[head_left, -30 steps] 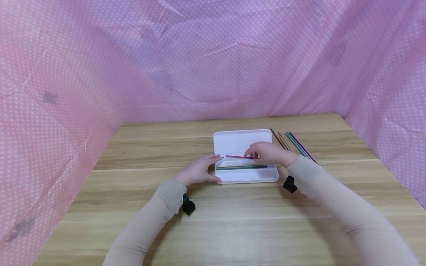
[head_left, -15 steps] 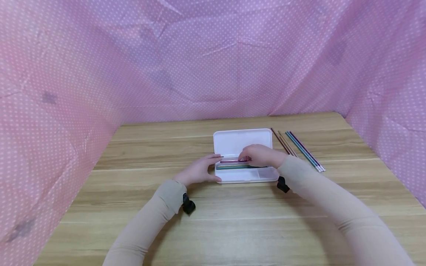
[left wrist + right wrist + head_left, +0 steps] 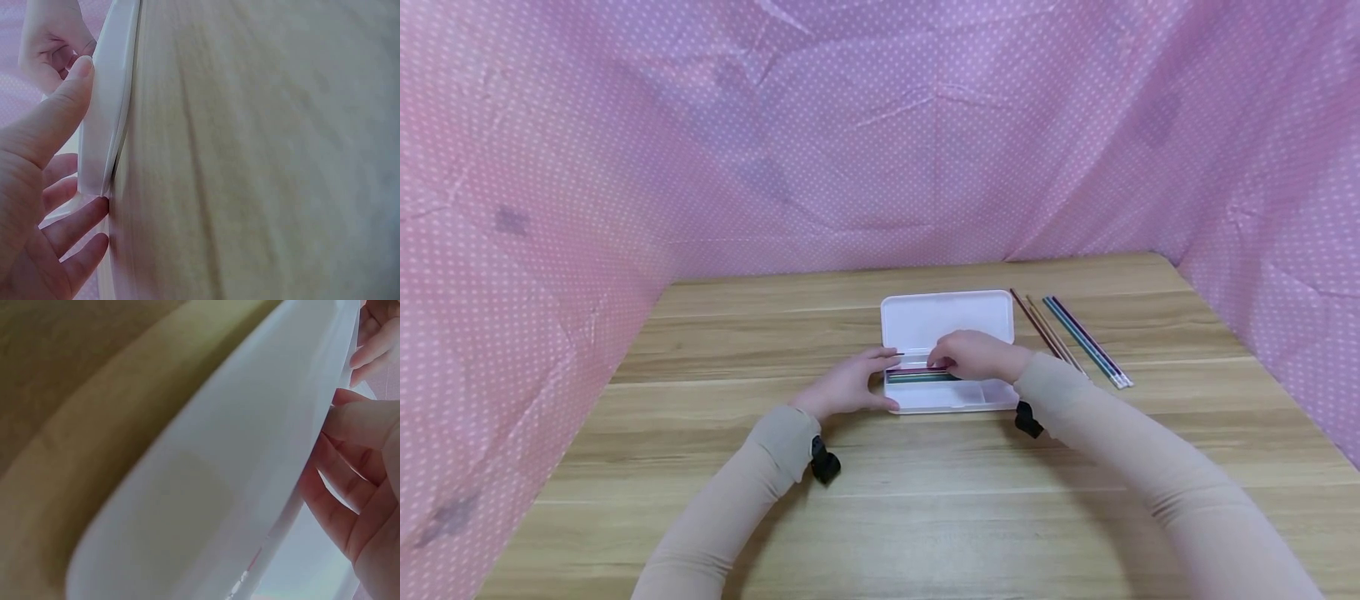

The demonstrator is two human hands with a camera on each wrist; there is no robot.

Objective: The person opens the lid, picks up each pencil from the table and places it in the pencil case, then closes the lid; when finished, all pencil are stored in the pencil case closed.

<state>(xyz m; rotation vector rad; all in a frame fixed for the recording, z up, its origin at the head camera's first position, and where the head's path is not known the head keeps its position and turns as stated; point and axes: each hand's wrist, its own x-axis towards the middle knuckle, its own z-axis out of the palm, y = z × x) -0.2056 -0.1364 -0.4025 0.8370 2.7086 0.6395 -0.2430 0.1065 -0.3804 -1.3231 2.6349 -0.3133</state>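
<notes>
A white pencil case (image 3: 934,400) lies open on the table, its lid (image 3: 946,321) folded back. Across its left end spans my left hand (image 3: 846,383), thumb at the front corner and fingers towards the hinge. In the left wrist view the thumb overlaps the white wall. My right hand (image 3: 977,355) reaches into the tray and pinches a dark red pencil (image 3: 906,370), which lies lengthwise there; the hand hides its right part. Green and other pencils (image 3: 917,379) lie alongside it. The right wrist view shows bent fingers (image 3: 347,475) behind the case wall.
Right of the case, several loose pencils lie slantwise on the wooden table (image 3: 880,517): brown and tan ones (image 3: 1051,329), then teal and purple ones (image 3: 1086,340) with white ends. Pink dotted cloth (image 3: 880,133) hangs behind and at both sides.
My right hand has moved left and slightly lower, bringing the dark red pencil from above the hinge down among the pencils in the tray. My left hand stays put.
</notes>
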